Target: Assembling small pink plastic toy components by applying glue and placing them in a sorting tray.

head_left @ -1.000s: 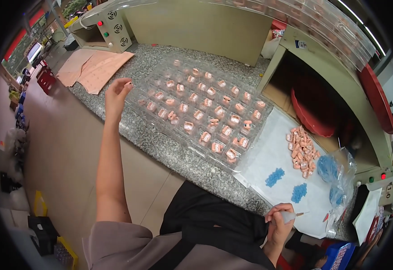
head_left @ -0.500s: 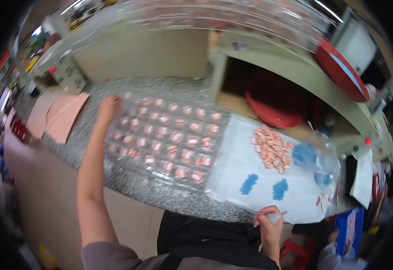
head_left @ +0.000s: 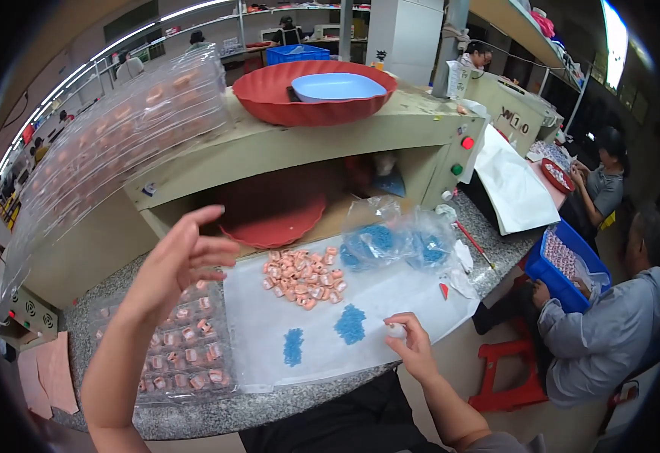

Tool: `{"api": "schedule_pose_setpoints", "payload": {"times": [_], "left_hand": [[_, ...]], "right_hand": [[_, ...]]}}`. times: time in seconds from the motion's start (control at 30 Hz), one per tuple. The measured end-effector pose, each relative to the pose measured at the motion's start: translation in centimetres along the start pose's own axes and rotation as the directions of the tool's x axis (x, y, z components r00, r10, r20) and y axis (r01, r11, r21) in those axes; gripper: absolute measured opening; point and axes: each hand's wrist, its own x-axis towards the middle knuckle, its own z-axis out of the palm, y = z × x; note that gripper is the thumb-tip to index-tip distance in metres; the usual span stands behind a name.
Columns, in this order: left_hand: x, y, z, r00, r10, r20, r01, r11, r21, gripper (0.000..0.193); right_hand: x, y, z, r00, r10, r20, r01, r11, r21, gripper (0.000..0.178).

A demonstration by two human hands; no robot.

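Note:
My left hand (head_left: 186,257) is raised over the left edge of the white sheet (head_left: 251,309), its fingers spread and holding nothing. Below it, partly hidden by my arm, lies a clear compartment tray (head_left: 171,340) with small peach-coloured pieces in its cells. At the sheet's front right, my right hand (head_left: 417,347) pinches a small whitish, translucent object (head_left: 396,331) whose kind I cannot make out. A heap of loose peach pieces (head_left: 303,279) rests on the sheet's far part. Nearer me are two small piles of blue bits, a left pile (head_left: 293,346) and a right pile (head_left: 350,325).
Clear bags with blue contents (head_left: 379,241) lie behind the sheet. A red tray (head_left: 273,219) sits inside the beige cabinet (head_left: 330,143); another red tray (head_left: 269,106) and stacked clear trays (head_left: 118,136) rest on top. To the right, a seated person holds a blue bin (head_left: 572,264) beside a red stool (head_left: 500,377).
The view has swung to the right. My left hand has left the compartment tray's far left corner and is now up near the white sheet. My right hand still pinches the whitish object.

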Motion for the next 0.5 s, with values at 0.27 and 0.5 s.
{"api": "schedule_pose_setpoints", "payload": {"times": [0.27,0.5], "left_hand": [[11.6,6.0,2.2,0.991,-0.112,-0.071,0.116,0.991,0.06,0.081],[15.2,6.9,3.9,0.978,-0.19,-0.086,0.204,0.956,0.21,0.091]], "right_hand": [[2.1,1.9,-1.7,0.997,0.035,-0.072,-0.05,0.974,-0.221,0.026],[2.4,2.9,-2.9,0.991,-0.048,-0.122,0.015,0.967,-0.253,0.027]]}}
